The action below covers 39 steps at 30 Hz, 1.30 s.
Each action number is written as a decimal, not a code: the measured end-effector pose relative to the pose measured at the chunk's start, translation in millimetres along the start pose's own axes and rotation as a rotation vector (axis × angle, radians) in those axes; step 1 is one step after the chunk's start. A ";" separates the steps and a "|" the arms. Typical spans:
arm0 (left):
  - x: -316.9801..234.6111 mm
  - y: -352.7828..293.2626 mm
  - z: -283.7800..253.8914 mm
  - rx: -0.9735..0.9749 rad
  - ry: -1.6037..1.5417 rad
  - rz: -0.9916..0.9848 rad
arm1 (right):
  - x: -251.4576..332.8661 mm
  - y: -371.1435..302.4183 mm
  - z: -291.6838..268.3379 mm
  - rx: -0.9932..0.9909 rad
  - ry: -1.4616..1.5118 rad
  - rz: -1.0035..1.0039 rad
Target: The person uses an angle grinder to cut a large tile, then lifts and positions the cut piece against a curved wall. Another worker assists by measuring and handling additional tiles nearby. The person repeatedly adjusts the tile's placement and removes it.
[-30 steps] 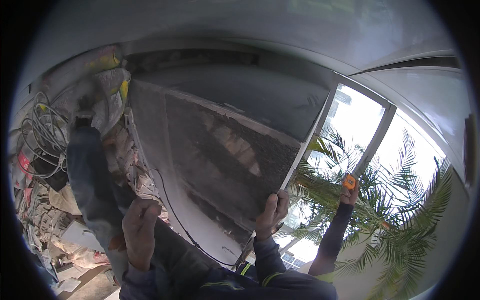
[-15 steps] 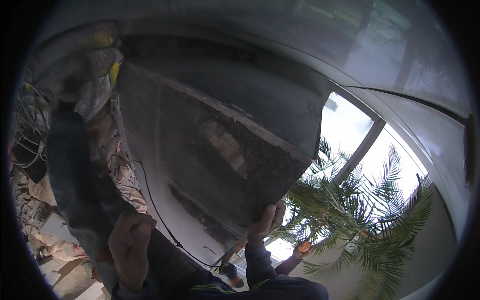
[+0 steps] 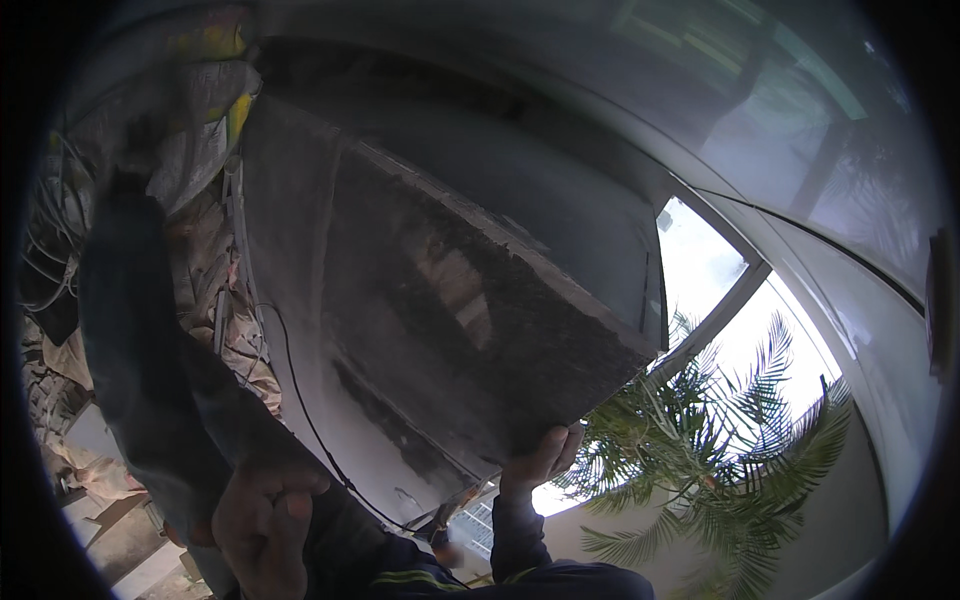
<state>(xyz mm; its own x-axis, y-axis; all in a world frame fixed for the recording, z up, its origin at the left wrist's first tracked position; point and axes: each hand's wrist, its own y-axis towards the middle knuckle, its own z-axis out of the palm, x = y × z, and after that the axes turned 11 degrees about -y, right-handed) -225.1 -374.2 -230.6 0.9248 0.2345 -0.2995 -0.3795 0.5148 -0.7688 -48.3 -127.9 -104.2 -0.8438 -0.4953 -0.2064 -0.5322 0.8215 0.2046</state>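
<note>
A large dark panel (image 3: 400, 300), dusty and rough, with a paler rectangular patch, tilts across the middle of the head view. My right hand (image 3: 542, 460), in a dark blue sleeve, grips its lower right corner, thumb against the face. At the lower left, my left hand (image 3: 262, 530) is closed with the fingers curled in. Whatever it may hold is hidden, and it is apart from the panel's visible edge. A thin black cable (image 3: 300, 390) hangs between the left hand and the panel.
Crumpled brown paper and debris (image 3: 245, 350) lie at the left, near coiled wires (image 3: 50, 240) and a dark-clothed limb (image 3: 130, 330). A palm plant (image 3: 690, 450) stands at the right before a bright window (image 3: 700, 250). A glossy grey surface (image 3: 780, 150) curves across the upper right.
The panel's right corner now appears lower and farther right, my right hand still on it. A hand with an orange object beside the palm is no longer in view.
</note>
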 end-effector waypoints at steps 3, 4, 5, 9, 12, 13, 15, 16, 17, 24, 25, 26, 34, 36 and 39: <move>-3.1 -2.8 -7.6 0.027 0.054 -0.054 | 11.6 2.1 12.8 -0.125 0.058 -0.021; -3.8 -2.9 -8.4 0.024 0.034 -0.062 | 11.6 2.0 13.0 -0.146 0.058 -0.025; -4.6 -2.8 -8.0 0.023 0.014 -0.071 | -2.3 -0.2 8.8 -0.133 0.034 -0.023; -21.3 1.4 -7.1 0.089 -0.085 -0.082 | -20.6 -4.0 5.5 -0.041 0.087 -0.009; 0.7 -1.2 -12.0 0.055 -0.018 0.029 | -19.0 1.4 1.1 -0.024 0.024 -0.085; 2.2 -2.7 -12.2 0.035 -0.003 0.007 | -15.9 1.5 1.0 -0.021 0.018 -0.091; 0.4 -4.8 -9.0 -0.020 0.029 -0.033 | -5.1 0.6 -0.2 -0.015 0.046 -0.054; -2.7 -4.3 -7.7 -0.027 0.091 -0.064 | -5.6 0.1 0.7 -0.016 0.069 -0.044; -6.9 -3.0 -6.0 -0.036 0.155 -0.094 | -6.6 -0.8 1.5 -0.018 0.095 -0.032; 14.6 11.0 -5.8 0.121 -0.009 -0.024 | 11.7 8.9 -11.8 0.068 0.142 0.006; 13.0 13.3 -2.4 0.107 0.011 -0.002 | 8.1 8.2 -8.2 0.065 0.184 -0.012; 10.0 15.6 2.7 0.100 0.030 0.015 | 4.6 9.8 -3.9 0.058 0.220 -0.025; 31.9 38.4 15.0 0.121 0.048 0.082 | -1.0 18.7 -4.5 -0.013 0.501 -0.004; 26.2 35.0 28.4 0.116 0.203 0.014 | -8.2 11.9 -5.3 -0.032 0.499 0.020; 29.9 63.7 -5.4 0.245 0.362 -0.081 | -10.2 12.4 -13.1 -0.091 0.514 0.038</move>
<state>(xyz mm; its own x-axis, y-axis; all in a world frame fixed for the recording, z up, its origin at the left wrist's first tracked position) -221.4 -338.9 -291.5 0.8847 -0.0965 -0.4560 -0.2600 0.7097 -0.6547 -47.1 -116.3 -87.0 -0.7748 -0.5594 0.2946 -0.4855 0.8249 0.2895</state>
